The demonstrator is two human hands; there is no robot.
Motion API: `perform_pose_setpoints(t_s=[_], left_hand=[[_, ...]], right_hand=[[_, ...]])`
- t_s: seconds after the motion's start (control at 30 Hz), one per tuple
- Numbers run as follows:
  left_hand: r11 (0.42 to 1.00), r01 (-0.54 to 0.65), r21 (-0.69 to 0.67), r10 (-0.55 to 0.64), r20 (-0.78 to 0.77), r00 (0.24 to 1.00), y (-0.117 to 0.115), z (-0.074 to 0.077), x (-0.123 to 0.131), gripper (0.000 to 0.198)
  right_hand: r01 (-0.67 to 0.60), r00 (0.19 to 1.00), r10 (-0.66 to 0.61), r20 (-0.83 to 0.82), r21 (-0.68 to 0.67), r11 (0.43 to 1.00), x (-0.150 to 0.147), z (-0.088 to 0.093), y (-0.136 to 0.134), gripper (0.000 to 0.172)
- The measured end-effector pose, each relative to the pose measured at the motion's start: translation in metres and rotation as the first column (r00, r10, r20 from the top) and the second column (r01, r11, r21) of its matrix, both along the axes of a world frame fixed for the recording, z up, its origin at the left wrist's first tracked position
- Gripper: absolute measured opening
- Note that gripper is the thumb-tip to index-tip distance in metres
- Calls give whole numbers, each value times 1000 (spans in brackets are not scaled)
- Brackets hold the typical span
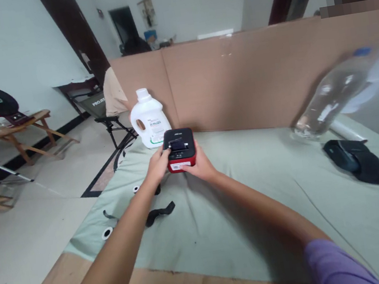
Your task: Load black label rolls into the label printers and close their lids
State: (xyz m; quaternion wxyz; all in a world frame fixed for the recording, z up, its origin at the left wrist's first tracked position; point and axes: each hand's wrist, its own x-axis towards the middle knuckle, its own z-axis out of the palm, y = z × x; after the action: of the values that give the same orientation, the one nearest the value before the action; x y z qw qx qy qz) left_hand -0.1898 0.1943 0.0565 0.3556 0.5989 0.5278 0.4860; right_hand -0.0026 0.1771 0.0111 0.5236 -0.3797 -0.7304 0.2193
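Green cloth (245, 152) spread over the table, cardboard panel (219, 84) standing along its far side. Clear bottle (332, 90) leaned at right, blue-capped, blurred. White jug (149, 114) stood upright at left, near the panel; its lower right edge was hidden behind the red-and-black box (180, 144). Box was in both hands, over the cloth, just this side of the jug; couldn't tell if its base touched the cloth. Long axis ran away from the person, dark top tipped toward the camera, white-labelled short side facing the person. Top print too small to read; underside hidden. Left hand (159, 163) closed on the left side, thumb at the top; right hand (201, 161) wrapped the right side and near corner. Most fingers hidden. Black pouch (354, 161) lay at right, details unclear; black strip (160, 214) and white roll (107, 233) at left. Upper right corner pixelated.
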Motion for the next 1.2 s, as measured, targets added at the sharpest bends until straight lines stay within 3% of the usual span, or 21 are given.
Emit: perform_pose_setpoints(t_s=[0.07, 0.17, 0.27, 0.37, 0.53, 0.67, 0.97, 1.2], left_hand=[[986, 29, 164, -14, -89, 996, -34, 0, 38, 46], [945, 87, 314, -73, -57, 996, -92, -14, 96, 72], [907, 216, 361, -221, -28, 975, -140, -33, 138, 90], [891, 309, 332, -332, 15, 943, -165, -47, 162, 93], [900, 372, 226, -383, 5, 924, -172, -56, 174, 94], [897, 396, 194, -401, -16, 916, -167, -60, 172, 92], [896, 411, 170, -422, 32, 906, -161, -70, 169, 90], [933, 339, 125, -340, -7, 940, -167, -75, 170, 71]], right_hand=[[14, 998, -12, -54, 41, 999, 39, 6, -27, 100], [40, 999, -40, -8, 81, 996, 96, 13, -78, 98], [109, 990, -116, 79, 91, 990, 141, 15, -131, 95], [193, 974, -198, 114, 53, 980, 167, 7, -167, 98], [291, 952, -285, 110, -50, 955, 181, -23, -185, 108], [396, 910, -387, 146, -33, 918, 179, -40, -186, 119], [398, 902, -386, 192, -28, 917, 175, -37, -188, 118], [477, 861, -448, 240, -75, 876, 175, -40, -192, 121]])
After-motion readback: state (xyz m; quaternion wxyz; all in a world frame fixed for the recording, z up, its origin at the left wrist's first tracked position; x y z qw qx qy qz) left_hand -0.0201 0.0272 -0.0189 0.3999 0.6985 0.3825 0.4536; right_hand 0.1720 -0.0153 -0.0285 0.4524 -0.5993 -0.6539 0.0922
